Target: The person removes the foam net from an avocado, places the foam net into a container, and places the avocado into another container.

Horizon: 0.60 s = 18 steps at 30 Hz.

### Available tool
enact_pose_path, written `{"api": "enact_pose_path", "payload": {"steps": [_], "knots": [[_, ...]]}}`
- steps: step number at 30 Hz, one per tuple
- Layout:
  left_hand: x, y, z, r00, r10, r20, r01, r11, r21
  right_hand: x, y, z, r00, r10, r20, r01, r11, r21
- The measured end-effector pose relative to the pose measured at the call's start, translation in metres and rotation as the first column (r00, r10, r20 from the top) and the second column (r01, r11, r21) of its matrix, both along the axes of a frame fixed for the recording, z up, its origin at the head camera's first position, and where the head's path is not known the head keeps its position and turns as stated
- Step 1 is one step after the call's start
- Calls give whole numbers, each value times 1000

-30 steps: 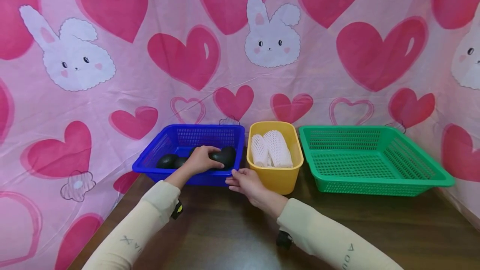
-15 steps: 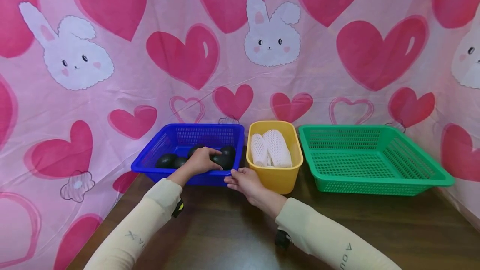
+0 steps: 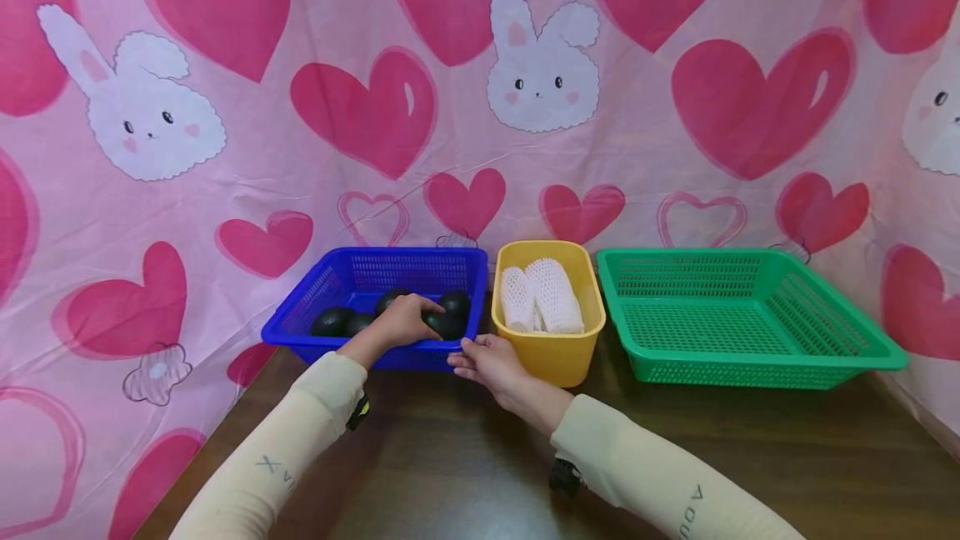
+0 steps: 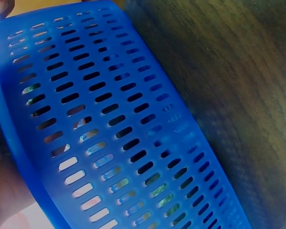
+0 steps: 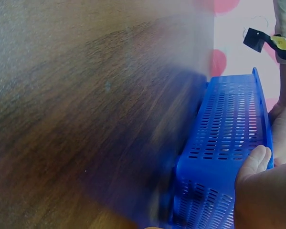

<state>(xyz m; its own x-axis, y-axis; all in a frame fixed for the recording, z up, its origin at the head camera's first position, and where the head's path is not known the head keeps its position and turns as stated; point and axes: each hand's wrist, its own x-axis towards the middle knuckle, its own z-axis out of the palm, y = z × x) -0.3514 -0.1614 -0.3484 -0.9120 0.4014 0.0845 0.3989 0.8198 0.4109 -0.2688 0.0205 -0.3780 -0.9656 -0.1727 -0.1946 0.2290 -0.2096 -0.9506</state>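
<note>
Several dark avocados (image 3: 328,322) lie in a blue plastic basket (image 3: 315,342) with slotted walls, at the left in the head view. Reaching over its front rim, my left hand (image 3: 405,321) has thumb and forefinger around a dark avocado (image 3: 447,324) near the right end. Its other fingers are hidden behind the hand. My right hand (image 3: 491,365) pinches the basket's front right corner, which the right wrist view also shows, with the thumb (image 5: 254,160) at the rim. The left wrist view mostly shows the basket's outer wall (image 4: 109,109).
Right of the basket stands a yellow bin (image 3: 551,361) holding white foam net sleeves (image 3: 555,298). Further right is a green slotted basket (image 3: 735,369). All stand on a dark wooden table (image 3: 450,457), before a pink heart-patterned cloth (image 3: 450,140).
The avocado at my left hand has settled lower, and another avocado behind it shows more clearly. My right hand stays at the basket's corner.
</note>
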Motion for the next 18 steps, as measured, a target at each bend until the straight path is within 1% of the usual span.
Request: {"api": "enact_pose_path", "payload": {"steps": [3, 6, 10, 15, 18], "knots": [[0, 0, 1, 999, -3, 33, 3, 1000, -12, 0, 0, 0, 1000, 5, -3, -5, 1000, 1], [2, 2, 4, 998, -20, 57, 21, 1000, -17, 1, 0, 1, 1000, 9, -5, -9, 1000, -1], [3, 3, 6, 997, -41, 70, 44, 998, -42, 1, 1, 2, 1000, 9, -5, -9, 1000, 3], [1, 4, 6, 992, -25, 121, 32, 998, -53, 1, 1, 2, 1000, 14, -10, -14, 1000, -1], [-1, 4, 6, 991, -18, 135, 27, 997, -66, 1, 1, 1, 1000, 13, -12, -14, 1000, -9]]}}
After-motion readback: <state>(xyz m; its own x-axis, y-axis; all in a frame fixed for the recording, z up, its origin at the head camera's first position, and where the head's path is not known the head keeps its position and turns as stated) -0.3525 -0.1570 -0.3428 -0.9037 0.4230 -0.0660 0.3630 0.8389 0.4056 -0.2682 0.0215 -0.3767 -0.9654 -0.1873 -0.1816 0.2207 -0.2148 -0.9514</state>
